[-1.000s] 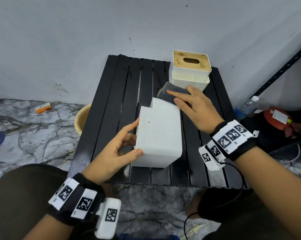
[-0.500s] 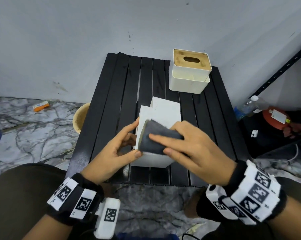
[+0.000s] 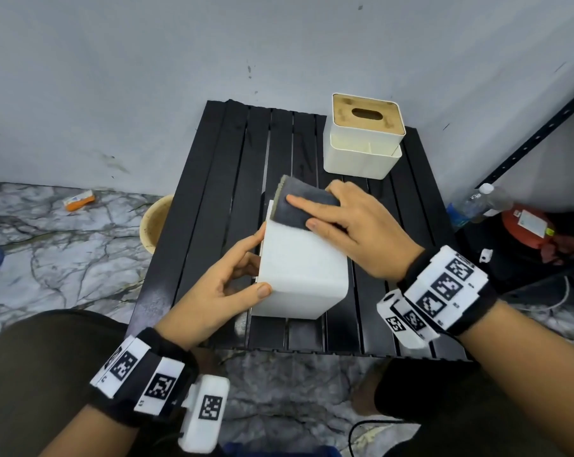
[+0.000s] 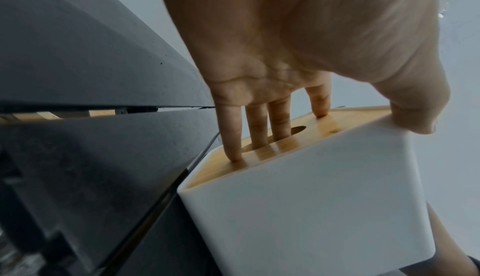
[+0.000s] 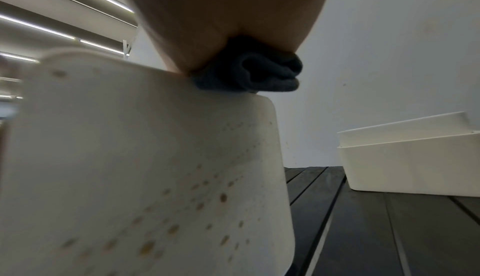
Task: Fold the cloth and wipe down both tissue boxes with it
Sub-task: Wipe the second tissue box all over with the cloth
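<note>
A white tissue box lies on its side on the black slatted table, its wooden lid facing left. My left hand grips it, with the thumb on the top face and the fingers against the lid. My right hand holds the folded dark grey cloth down on the far part of the top face. The index finger lies along the cloth and the other fingers bend over its right edge. Brown specks dot the box's right side. A second white tissue box stands upright at the back right.
A beige bowl and an orange packet lie on the marble floor to the left. On the right are a black shelf frame, a plastic bottle and a red object. The wall rises just behind the table.
My right hand drew the cloth from the box's far end to its near end, then pushed it back to the far end. The left hand has kept its grip.
</note>
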